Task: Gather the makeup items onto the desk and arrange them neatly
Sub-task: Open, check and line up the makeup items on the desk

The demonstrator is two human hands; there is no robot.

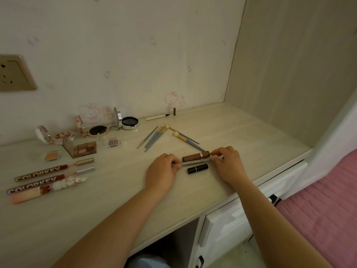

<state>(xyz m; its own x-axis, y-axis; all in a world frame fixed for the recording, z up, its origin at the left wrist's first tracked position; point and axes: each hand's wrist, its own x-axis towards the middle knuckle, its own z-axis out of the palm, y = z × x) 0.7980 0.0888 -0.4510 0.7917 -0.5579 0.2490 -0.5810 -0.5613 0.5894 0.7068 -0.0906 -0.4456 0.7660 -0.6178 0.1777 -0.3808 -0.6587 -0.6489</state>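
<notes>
On the pale desk (108, 200) three lipsticks lie side by side: a brown one (195, 156), a silver one (193, 162) and a black one (197, 169). My left hand (163, 171) pinches the silver lipstick's left end. My right hand (228, 165) pinches the right ends of the brown and silver ones. Grey-handled brushes (152, 137) lie behind. To the left are lip gloss tubes (52, 171), eyeshadow palettes (85, 149) and open compacts (127, 120).
A white eyeliner pen (157, 117) and its cap lie at the back by the wall. A wall socket (13, 73) sits at far left. A wardrobe panel (289, 74) bounds the desk's right side. White drawers (228, 229) and a pink bed (324, 206) are lower right.
</notes>
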